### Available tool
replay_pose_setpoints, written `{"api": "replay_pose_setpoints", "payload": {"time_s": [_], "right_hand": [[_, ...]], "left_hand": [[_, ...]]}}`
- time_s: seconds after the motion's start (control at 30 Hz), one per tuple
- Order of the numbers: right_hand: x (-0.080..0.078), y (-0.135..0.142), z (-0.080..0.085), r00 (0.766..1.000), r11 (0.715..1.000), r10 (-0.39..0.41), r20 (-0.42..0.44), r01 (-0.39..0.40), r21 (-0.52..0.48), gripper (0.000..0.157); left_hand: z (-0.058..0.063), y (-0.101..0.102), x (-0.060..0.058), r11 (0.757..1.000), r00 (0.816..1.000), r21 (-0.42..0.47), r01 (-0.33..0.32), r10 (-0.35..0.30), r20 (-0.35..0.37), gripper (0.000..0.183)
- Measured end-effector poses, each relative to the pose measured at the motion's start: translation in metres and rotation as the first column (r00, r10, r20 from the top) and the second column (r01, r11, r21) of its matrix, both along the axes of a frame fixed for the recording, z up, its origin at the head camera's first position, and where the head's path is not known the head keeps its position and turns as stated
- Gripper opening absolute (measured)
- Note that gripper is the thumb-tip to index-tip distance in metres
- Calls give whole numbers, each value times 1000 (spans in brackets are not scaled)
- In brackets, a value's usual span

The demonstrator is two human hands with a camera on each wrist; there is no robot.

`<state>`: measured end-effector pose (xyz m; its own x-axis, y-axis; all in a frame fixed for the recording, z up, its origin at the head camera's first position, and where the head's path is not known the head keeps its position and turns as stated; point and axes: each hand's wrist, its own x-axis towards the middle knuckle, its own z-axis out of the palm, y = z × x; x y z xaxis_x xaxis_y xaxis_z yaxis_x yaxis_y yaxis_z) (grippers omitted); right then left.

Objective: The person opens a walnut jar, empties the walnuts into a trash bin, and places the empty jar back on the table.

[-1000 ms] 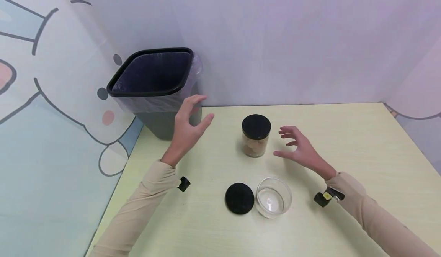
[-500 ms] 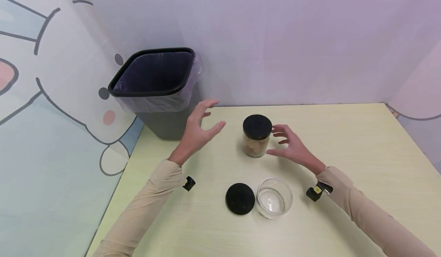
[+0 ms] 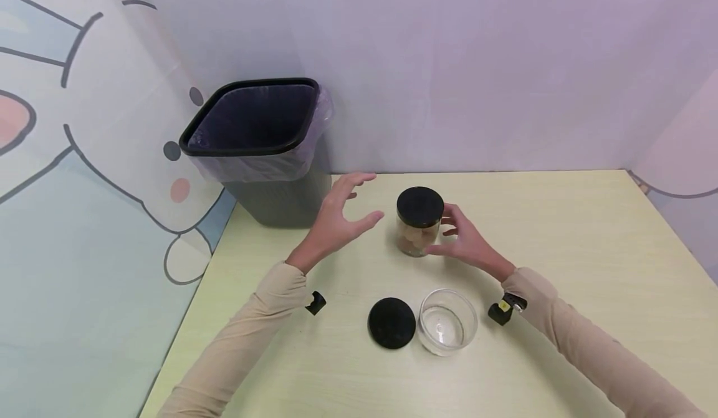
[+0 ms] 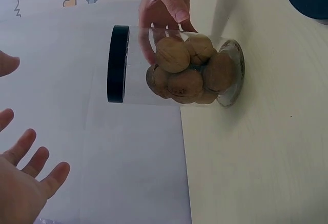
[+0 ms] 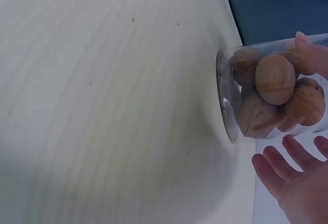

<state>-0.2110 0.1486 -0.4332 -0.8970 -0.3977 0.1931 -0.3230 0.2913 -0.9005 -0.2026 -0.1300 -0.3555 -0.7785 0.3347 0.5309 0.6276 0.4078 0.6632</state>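
Note:
A clear jar (image 3: pixel 414 237) with a black lid (image 3: pixel 419 206) stands upright on the table; walnuts (image 4: pixel 184 83) show through its wall in the wrist views. My right hand (image 3: pixel 467 242) is at the jar's right side, its thumb overlapping the glass low at the front and its fingers spread behind. In the right wrist view, a small gap shows between the fingers (image 5: pixel 274 170) and the jar. Left of the jar, my left hand (image 3: pixel 331 223) hangs apart from it, thumb and fingers spread and holding nothing.
Nearer the front of the table (image 3: pixel 561 231) lie a round black lid (image 3: pixel 391 323) and, beside it, a lidless clear glass container (image 3: pixel 447 345). A grey bin (image 3: pixel 275 200) with a plastic liner stands at the back left. A pale curtain (image 3: pixel 477 81) hangs behind the table.
Both hands have moved inward toward the jar, the left hand rightward and the right hand leftward until it overlaps the jar's side. Jar, loose lid and glass container have stayed put.

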Motion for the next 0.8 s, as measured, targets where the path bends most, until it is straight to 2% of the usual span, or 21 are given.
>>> {"api": "replay_pose_setpoints", "payload": {"time_s": [0.33, 0.53, 0.7, 0.8], "right_hand": [[-2, -11, -8, 1000, 1000, -14, 16, 13, 21, 88], [-9, -19, -11, 1000, 1000, 8, -1, -8, -19, 96], [-12, -21, -12, 1000, 999, 7, 0, -7, -45, 92], [-10, -20, -11, 1000, 1000, -10, -11, 10, -24, 91]], "left_hand": [[-3, 8, 1, 1000, 999, -23, 14, -13, 49, 59], [-7, 13, 1, 999, 997, -44, 22, -18, 79, 59], [-10, 15, 2, 998, 995, -59, 25, -19, 94, 60], [-11, 17, 2, 997, 995, -75, 22, -14, 102, 61]]}}
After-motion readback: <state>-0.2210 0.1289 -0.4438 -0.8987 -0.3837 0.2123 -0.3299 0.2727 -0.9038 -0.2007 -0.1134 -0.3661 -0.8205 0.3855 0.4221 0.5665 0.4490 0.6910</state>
